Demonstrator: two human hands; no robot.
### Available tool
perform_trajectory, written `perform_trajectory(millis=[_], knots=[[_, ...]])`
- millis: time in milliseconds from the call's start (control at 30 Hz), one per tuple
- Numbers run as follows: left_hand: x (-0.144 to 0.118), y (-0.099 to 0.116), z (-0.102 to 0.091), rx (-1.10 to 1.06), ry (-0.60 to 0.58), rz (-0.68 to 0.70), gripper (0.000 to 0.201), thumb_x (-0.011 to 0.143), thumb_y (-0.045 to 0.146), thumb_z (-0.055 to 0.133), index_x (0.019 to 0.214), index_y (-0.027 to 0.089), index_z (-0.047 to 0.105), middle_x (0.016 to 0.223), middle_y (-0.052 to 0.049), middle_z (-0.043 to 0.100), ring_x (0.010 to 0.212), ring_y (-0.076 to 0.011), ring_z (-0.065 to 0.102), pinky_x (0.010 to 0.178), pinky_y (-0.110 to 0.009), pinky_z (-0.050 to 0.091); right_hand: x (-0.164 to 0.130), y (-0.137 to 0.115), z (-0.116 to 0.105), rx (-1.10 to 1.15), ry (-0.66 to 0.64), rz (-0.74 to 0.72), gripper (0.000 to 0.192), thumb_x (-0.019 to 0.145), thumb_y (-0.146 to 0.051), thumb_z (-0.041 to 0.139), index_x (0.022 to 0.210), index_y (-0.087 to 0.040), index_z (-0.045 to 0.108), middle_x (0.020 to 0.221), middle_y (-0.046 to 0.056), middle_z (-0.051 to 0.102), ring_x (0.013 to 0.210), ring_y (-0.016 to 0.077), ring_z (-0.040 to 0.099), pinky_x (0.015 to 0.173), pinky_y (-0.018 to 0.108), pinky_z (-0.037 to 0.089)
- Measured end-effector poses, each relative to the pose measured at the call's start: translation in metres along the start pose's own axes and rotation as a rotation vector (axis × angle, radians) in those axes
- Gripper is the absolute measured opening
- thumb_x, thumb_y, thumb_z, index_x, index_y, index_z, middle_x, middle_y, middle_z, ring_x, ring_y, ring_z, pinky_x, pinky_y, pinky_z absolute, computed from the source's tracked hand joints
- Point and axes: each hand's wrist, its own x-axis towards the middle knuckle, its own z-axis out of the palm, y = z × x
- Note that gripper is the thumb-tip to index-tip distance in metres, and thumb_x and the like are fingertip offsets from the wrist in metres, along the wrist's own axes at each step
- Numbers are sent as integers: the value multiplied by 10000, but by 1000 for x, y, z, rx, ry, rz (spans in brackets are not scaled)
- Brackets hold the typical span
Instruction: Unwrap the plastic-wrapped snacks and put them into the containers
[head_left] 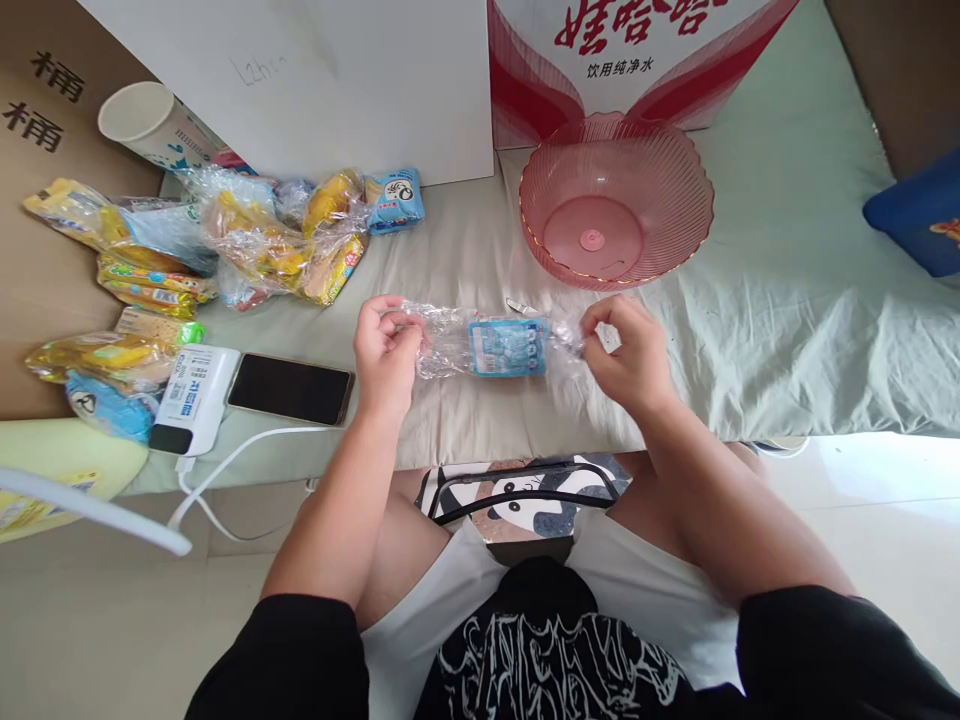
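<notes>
Now, my hands: both pinch one clear packet [499,343].
Left hand [386,350]: closed on its left end.
Right hand [628,352]: closed on its right end.
Bowl [679,190]: just beyond my right hand.
Phone [290,388]: left of my left hand.

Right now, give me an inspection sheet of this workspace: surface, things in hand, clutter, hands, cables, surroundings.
Surface: pale green sheet, wrinkled.
Things in hand: clear snack packet with a blue label, stretched between both hands.
Clutter: heap of snack packets at left; empty pink bowl; phone; power bank; paper cup.
Hands: left hand and right hand each pinch one packet end.
Cables: white cable from the power bank.
Surroundings: red and white carton; white board.
</notes>
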Motion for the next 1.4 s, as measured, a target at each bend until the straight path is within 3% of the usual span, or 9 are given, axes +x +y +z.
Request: perform_trajectory(millis=[200, 333, 467, 733, 933, 1067, 1167, 1300, 1400], knots=[[-15, 6, -9, 259, 22, 178, 391, 904, 355, 684, 1272, 270, 582, 1260, -95, 622, 1024, -205, 699, 788, -327, 598, -7, 4, -15, 21, 166, 43, 178, 856, -173, 469, 947, -255, 598, 1061, 93, 725, 1034, 279, 677, 914, 458, 521], [-25, 20, -3, 501, -188, 366, 443, 832, 439, 801, 1220, 252, 698, 1497, -139, 525, 1461, -372, 489, 1199, -557, 464, -16, -9, -10, -86, -67, -141, 329, 904, -349, 599, 1215, -245, 635, 1192, 123, 736, 1126, 333, 657, 999, 504, 488], [-25, 24, -2, 637, -315, 342, 221, 811, 297, 826, 1017, 232, 777, 1550, -126, 506, 1501, -388, 455, 1274, -610, 380, -19, -11, -4, -243, -180, -193, 161, 939, -299, 615, 1055, -248, 715, 936, 84, 751, 1038, 313, 655, 993, 495, 467], [-39, 54, -16, 532, -268, 573, 99, 824, 196, 702, 738, 240, 724, 1052, -60, 763, 1040, -254, 740, 939, -419, 621, -27, -23, -28, -92, -256, -293, 132, 894, -210, 575, 862, -250, 696, 912, 63, 766, 854, 238, 680, 821, 410, 511], [-57, 68, -23, 420, -746, 345, 194, 867, 252, 653, 683, 209, 693, 680, 14, 732, 474, -84, 535, 495, -235, 443, -33, -23, -38, -59, -695, -145, 243, 936, -322, 535, 859, -251, 754, 725, 10, 732, 628, 170, 636, 610, 320, 413], [-49, 60, -23, 399, -561, 384, 236, 913, 301, 648, 700, 207, 695, 704, -6, 748, 547, -117, 585, 541, -261, 480, -30, -19, -35, -392, -567, 23, 319, 957, -331, 493, 988, -240, 798, 662, 25, 715, 573, 190, 616, 563, 316, 358], [-39, 49, -18, 480, -359, 493, 176, 842, 343, 758, 962, 215, 742, 1102, -81, 791, 966, -232, 729, 898, -392, 606, -28, -20, -26, -327, -420, 19, 421, 970, -316, 489, 1307, -204, 715, 899, 61, 802, 710, 217, 711, 659, 350, 510], [-25, 34, -5, 601, -448, 421, 575, 762, 350, 854, 1287, 204, 672, 1498, -158, 609, 1427, -349, 557, 1195, -511, 476, -26, -20, -6, -102, -246, -147, 421, 964, -303, 546, 1367, -202, 613, 1461, 161, 659, 1183, 283, 721, 940, 448, 611], [-15, 28, 3, 554, -444, 298, 226, 895, 283, 696, 1103, 195, 709, 1367, -126, 694, 1235, -277, 679, 1067, -421, 548, -22, -18, 9, -69, -241, -256, 336, 958, -326, 604, 1275, -214, 614, 1457, 174, 625, 1289, 310, 659, 1002, 483, 601]])
